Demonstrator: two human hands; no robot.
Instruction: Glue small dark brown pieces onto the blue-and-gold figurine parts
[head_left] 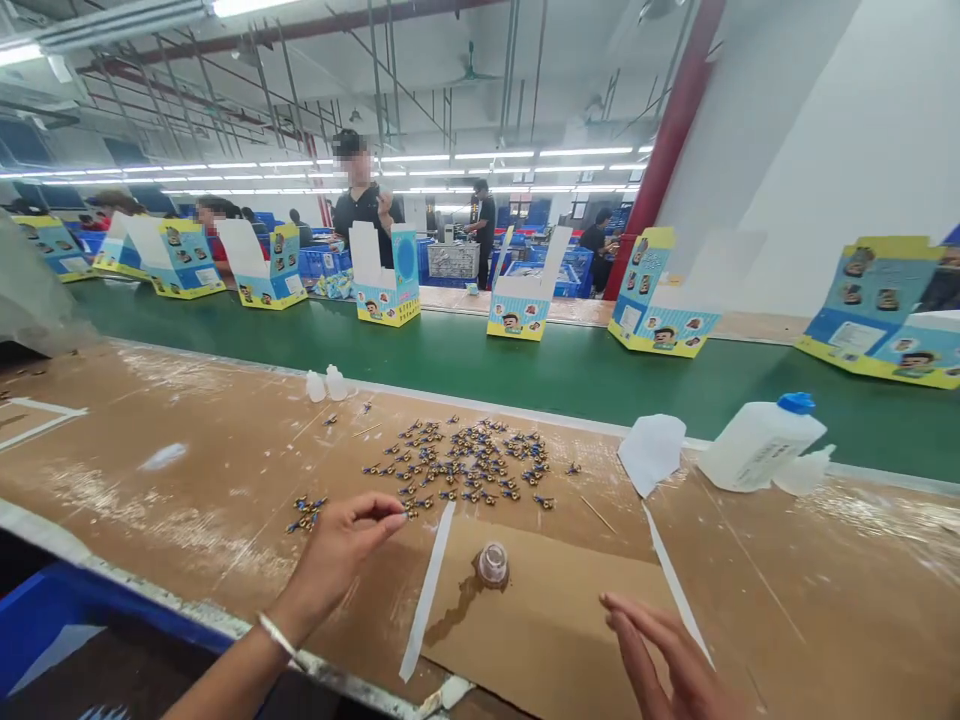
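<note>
Left hand point(349, 540): any part between the fingertips is too small for me to identify. Right hand point(664, 655): wrist cut off by the lower edge. White bottle point(757, 445): lettering too blurred to read. Blue bin point(37, 597): cropped at left.

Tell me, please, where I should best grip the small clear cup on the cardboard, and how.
Probably pinch the clear cup by its round wall, near the top, with the right hand coming from the right: that side looks free, while a dark stain spreads from the base toward the left.
</note>
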